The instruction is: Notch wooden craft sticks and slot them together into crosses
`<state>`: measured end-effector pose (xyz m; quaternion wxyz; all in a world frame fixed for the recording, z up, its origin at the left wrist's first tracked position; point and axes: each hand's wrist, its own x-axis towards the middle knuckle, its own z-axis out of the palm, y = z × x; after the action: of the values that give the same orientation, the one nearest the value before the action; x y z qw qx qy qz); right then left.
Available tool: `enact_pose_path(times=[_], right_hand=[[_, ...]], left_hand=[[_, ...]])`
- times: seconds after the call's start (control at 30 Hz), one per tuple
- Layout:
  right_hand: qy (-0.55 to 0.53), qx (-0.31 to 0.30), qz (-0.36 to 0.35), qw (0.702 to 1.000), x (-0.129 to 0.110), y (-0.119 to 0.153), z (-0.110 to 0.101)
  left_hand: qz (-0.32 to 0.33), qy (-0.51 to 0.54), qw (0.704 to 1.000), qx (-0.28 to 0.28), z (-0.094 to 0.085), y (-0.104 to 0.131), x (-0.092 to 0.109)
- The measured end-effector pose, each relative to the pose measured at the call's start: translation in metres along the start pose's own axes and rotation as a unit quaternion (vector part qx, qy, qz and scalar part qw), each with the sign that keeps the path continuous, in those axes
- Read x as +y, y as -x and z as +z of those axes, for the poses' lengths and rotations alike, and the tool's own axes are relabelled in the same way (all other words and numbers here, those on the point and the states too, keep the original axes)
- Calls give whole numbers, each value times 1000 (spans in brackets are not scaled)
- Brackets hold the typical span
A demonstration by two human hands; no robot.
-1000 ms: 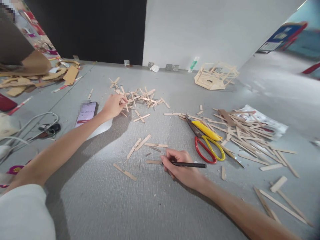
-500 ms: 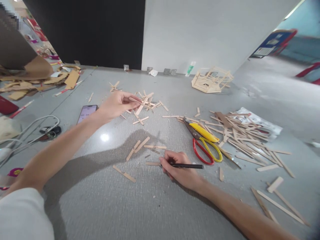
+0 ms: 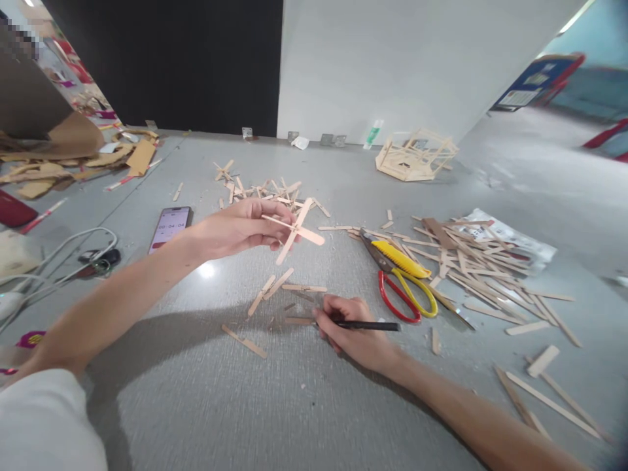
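My left hand point(image 3: 255, 226) is closed on a cross of wooden craft sticks point(image 3: 297, 229), held above the table. Behind it lies a pile of similar stick pieces point(image 3: 279, 190), partly covered by the fingers. My right hand point(image 3: 356, 330) rests on the table, its fingers wrapped round a black pen point(image 3: 370, 325). A short craft stick point(image 3: 298, 321) pokes out to the left of those fingertips; whether they grip it or only touch it, I cannot tell. Several joined stick pieces point(image 3: 265, 294) lie flat between my hands.
Red-and-yellow scissors point(image 3: 400, 275) lie right of my right hand, beside a heap of loose sticks point(image 3: 481, 261). A stick-built frame point(image 3: 412, 157) and a green-labelled tube point(image 3: 373, 134) stand near the wall. At left are a phone point(image 3: 169, 227), cables point(image 3: 69, 239) and torn cardboard point(image 3: 53, 170).
My left hand has come away from the pile, moving right and nearer with the crossed sticks, which now show fully. The right hand keeps its place with the pen.
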<state>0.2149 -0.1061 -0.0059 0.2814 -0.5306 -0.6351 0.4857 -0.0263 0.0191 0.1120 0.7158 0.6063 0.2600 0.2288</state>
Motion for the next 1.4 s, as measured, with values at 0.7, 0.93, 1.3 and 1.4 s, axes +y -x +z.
enact_pose_path(times=[0.7, 0.93, 1.3, 1.4], right_hand=[[13, -5, -2, 1000, -3, 1, -1], [16, -10, 2, 1000, -4, 1, -1], [21, -4, -5, 1000, 0, 2, -2], [18, -5, -7, 1000, 1, 2, -2]], left_hand=[[-9, -186, 981, 59, 19, 5, 0], [-8, -200, 976, 84, 17, 4, -8], [-16, -425, 849, 313, -65, -11, -17], [-61, -459, 798, 386, -115, -12, -25]])
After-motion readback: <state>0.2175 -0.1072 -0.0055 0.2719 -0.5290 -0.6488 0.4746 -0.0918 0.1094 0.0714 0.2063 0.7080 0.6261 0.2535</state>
